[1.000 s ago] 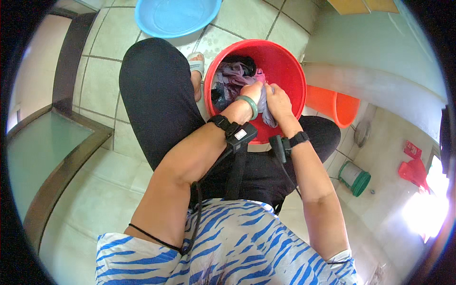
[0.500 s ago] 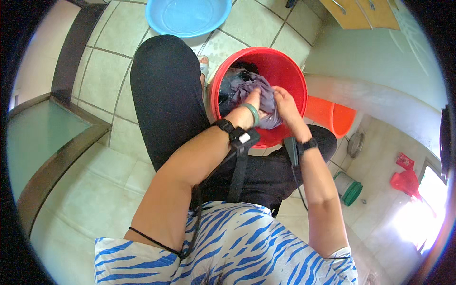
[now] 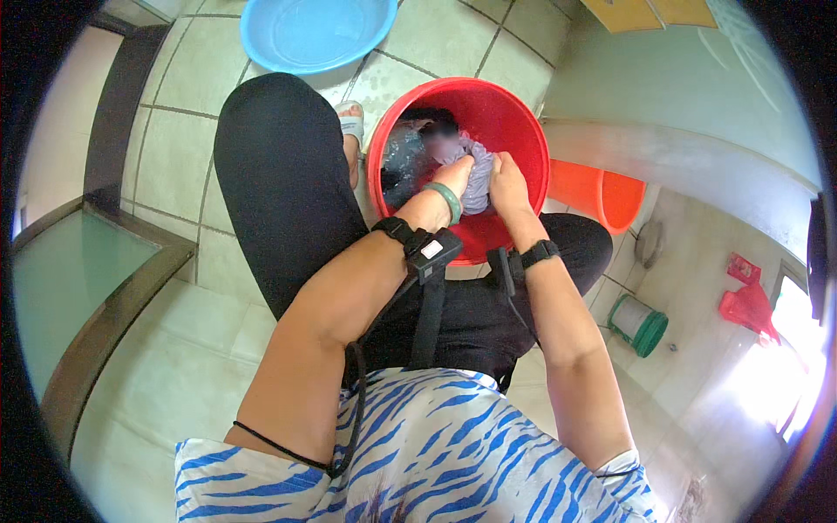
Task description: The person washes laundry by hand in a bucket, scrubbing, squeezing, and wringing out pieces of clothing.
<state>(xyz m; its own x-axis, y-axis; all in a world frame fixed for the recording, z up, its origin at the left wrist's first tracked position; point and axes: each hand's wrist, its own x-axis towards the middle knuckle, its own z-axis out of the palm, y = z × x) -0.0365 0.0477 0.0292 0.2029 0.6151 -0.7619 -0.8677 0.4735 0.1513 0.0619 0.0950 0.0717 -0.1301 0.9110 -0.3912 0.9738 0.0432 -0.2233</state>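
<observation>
A greyish-purple wet cloth (image 3: 478, 181) is bunched between my two hands inside a large red bucket (image 3: 521, 131). My left hand (image 3: 452, 177), with a green bangle at its wrist, has its fingers closed on the cloth's left side. On the cloth's right side, my right hand (image 3: 507, 185) grips it with the fingers curled and the thumb on top. Soapy-looking water (image 3: 404, 157) and something dark fill the bucket's left part. Part of the cloth's far end is blurred.
Beyond the bucket, a blue basin (image 3: 318, 35) stands on the tiled floor. An orange-red bucket (image 3: 600, 196) lies against the wall at right, with a green-rimmed pail (image 3: 638, 325) nearer. My knees flank the red bucket, and a sandalled foot (image 3: 350, 122) shows at its left.
Both hands remain on the cloth, which is now gathered into a tighter bundle between them. The whole view has shifted slightly, with the bucket and basin a little further left.
</observation>
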